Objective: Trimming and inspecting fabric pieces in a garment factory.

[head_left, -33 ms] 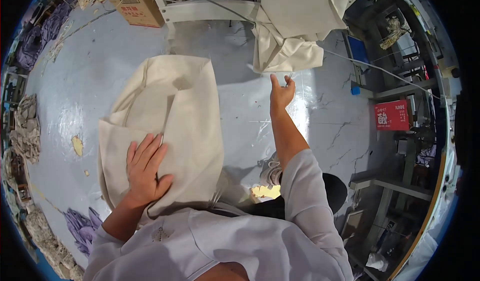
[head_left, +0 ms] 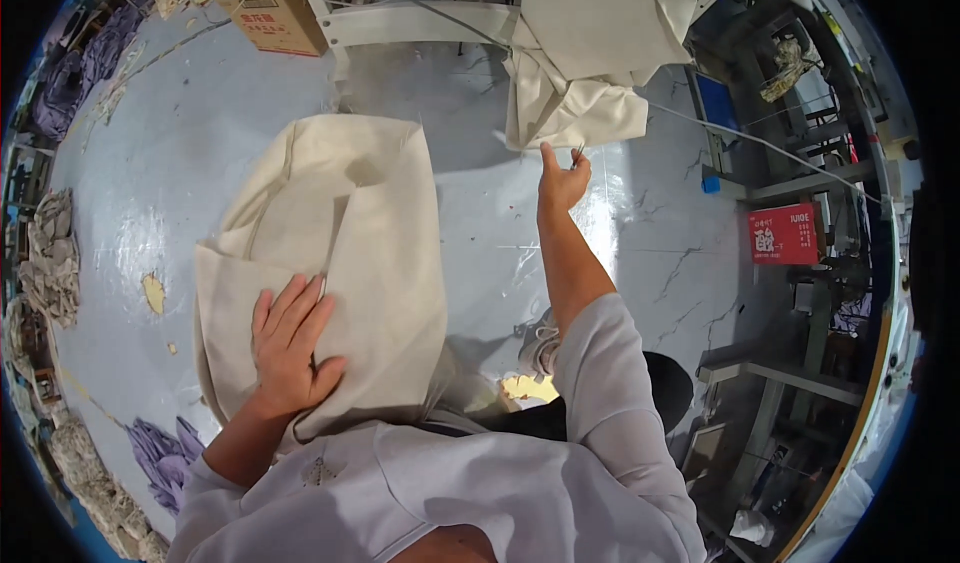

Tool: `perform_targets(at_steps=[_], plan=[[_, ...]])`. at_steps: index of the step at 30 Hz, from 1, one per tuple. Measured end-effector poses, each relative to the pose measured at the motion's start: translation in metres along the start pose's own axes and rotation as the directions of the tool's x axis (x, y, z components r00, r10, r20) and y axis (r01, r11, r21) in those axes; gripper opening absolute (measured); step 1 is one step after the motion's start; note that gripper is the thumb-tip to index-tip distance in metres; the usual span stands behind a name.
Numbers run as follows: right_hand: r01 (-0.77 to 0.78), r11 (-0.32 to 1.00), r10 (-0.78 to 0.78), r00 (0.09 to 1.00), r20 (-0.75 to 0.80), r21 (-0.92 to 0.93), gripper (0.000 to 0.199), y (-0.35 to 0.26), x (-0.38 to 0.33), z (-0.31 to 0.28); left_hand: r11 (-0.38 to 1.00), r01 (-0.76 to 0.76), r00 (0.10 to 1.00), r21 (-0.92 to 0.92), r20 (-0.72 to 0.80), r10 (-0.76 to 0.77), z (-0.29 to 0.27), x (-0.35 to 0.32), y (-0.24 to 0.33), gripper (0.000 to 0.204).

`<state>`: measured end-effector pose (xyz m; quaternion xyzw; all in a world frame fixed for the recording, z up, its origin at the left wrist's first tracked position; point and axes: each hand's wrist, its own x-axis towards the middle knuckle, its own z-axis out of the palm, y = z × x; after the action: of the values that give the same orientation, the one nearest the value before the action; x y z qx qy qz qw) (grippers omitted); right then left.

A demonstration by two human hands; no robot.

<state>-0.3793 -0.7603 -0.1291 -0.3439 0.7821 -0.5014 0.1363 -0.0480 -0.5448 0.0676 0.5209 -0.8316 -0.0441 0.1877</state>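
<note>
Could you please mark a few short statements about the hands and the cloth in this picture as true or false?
1. The left hand lies flat on the folded cream fabric piece. True.
2. The right hand rests in the person's lap. False: it is stretched forward, close to the hanging cream cloth.
3. A brown cardboard box stands on the grey floor. True.
4. The red sign lies under the left hand. False: it is far off on the person's right.
5. The right hand's fingers pinch something thin. True, though what it is cannot be told.
</note>
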Motion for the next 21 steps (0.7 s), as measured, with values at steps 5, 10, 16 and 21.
perform_targets(at_steps=[5,10,16,21], plan=[[-0.167,0.980,0.159,0.984,-0.082,-0.109,0.070,-0.018,0.035,0.050,1.000,0.007,1.000,-0.006,0.007,-0.007,0.002,0.002,-0.009,0.051],[-0.071,0.989,0.078,0.996,-0.053,0.130,0.036,0.019,0.095,0.041,0.999,-0.016,1.000,-0.052,0.002,0.016,0.001,0.006,-0.013,0.047],[0.255,0.856,-0.168,0.960,-0.225,0.449,0.018,-0.114,0.101,-0.030,0.996,0.013,1.000,-0.090,-0.010,-0.014,-0.011,-0.006,-0.012,0.048],[0.472,0.750,-0.377,0.881,-0.287,0.463,0.014,-0.274,0.142,-0.141,0.992,-0.029,0.997,-0.125,-0.069,0.020,-0.014,-0.017,-0.014,0.049]])
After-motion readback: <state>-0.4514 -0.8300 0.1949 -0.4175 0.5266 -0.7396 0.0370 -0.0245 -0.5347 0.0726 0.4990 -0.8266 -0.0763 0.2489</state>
